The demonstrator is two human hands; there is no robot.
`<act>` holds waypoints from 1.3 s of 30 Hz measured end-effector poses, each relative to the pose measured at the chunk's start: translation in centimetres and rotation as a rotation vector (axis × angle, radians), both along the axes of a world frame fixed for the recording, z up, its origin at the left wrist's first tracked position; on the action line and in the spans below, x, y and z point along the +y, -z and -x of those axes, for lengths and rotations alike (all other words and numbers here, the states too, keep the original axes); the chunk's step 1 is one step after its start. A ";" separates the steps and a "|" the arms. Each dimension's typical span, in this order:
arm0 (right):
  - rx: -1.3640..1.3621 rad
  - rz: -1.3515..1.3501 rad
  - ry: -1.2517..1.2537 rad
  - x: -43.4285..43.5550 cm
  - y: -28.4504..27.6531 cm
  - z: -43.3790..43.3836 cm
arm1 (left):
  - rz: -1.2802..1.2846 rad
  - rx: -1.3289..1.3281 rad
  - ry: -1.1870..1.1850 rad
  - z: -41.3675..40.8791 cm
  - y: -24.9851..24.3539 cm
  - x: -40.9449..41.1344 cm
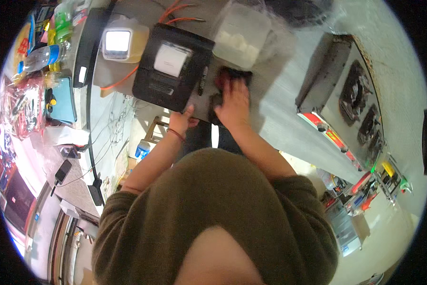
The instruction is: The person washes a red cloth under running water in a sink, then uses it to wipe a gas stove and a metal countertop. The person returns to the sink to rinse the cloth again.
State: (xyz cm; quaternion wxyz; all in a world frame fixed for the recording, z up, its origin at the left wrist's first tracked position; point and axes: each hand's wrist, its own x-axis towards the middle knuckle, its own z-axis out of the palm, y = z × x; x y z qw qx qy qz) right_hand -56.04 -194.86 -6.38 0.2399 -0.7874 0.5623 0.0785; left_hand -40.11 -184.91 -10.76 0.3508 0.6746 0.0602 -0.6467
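My right hand [236, 101] lies with its fingers over a dark, crumpled cloth-like piece [249, 75] on the grey tabletop [263, 80]. Part of the dark material also shows beside my thumb. My left hand [180, 122] is at the table's near edge, by the lower corner of a flat black box [147, 71] bearing white labels. Its thumb points up; whether the fingers grip the box or the table edge cannot be told. Between the box and my right hand lies a slim black marker-like object [202, 82]. Beyond my fingers stands a translucent plastic container [242, 35] with pale contents.
Left of the box is a plastic tub [138, 42] with yellowish contents; an orange cable [122, 80] runs nearby. A two-burner gas stove [341, 89] stands at right. The left counter holds a plastic bottle [42, 58], bags [24, 103] and a phone [63, 170].
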 end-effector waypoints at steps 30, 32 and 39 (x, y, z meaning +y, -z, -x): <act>-0.015 0.291 0.329 9.9 1.7 25.1 | 0.567 -0.652 0.925 18.8 -4.8 6.6; -0.199 0.354 0.343 9.5 2.1 23.7 | 0.950 -1.054 1.182 21.5 -5.6 5.0; -0.494 0.451 0.600 16.1 -1.6 34.3 | 1.074 -1.273 1.369 33.1 -3.4 -0.6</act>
